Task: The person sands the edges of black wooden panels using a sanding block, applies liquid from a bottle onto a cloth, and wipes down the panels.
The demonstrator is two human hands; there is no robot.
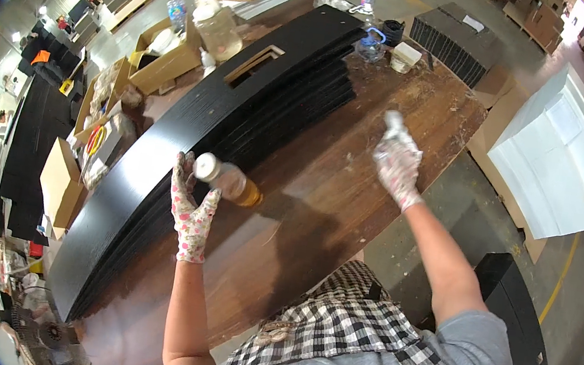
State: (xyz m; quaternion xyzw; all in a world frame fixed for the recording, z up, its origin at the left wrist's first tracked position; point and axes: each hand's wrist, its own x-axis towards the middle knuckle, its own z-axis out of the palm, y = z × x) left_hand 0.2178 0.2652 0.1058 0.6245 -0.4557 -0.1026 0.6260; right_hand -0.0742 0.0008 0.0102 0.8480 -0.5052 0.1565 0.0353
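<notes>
My left hand [189, 222], in a white glove with a pink pattern, has its fingers stretched out at the edge of a stack of curved black panels [156, 137]. Between its thumb and fingers is the white cap of a clear bottle [233, 183] with amber liquid at the bottom; whether they touch is unclear. A rectangular slot is cut through the top panel. Over the brown tabletop [352, 176], to the right, my gloved right hand [399, 174] is closed on a crumpled white rag [394, 128], slightly blurred.
Behind the panels are a large clear jug [216, 31] and cardboard boxes [166, 60]. A blue-handled container [371, 46] and a small white tub [404, 58] stand near the far edge. White panels [557, 153] are stacked beyond the right edge; a black panel [513, 311] is beside me.
</notes>
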